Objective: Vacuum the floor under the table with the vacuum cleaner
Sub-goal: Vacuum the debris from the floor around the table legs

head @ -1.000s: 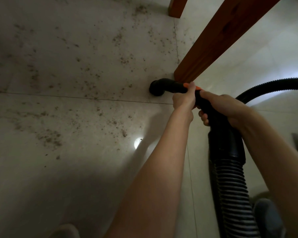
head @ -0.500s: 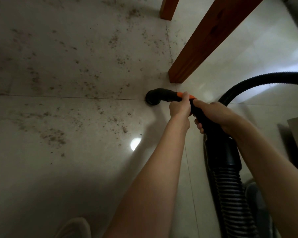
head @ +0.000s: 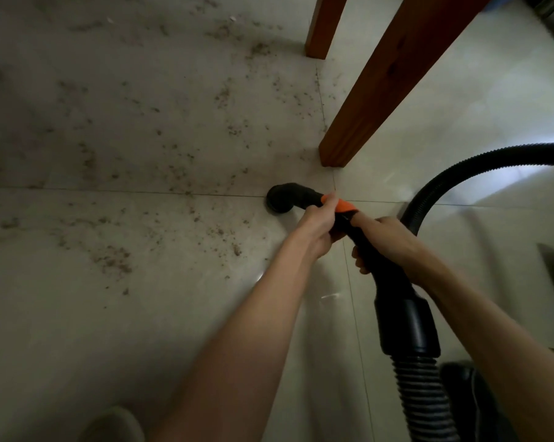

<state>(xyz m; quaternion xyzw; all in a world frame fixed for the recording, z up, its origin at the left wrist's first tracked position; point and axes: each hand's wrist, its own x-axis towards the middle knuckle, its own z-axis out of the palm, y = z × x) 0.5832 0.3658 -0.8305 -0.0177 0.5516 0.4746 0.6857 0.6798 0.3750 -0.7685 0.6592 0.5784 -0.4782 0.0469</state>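
Nozzle has slid back from the bench leg onto the gritty floor. Stiff, light hose; left hand grips by the orange tab, right hand wraps the handle.

- No text, label, brand, number or sign can be read anywhere in the view.
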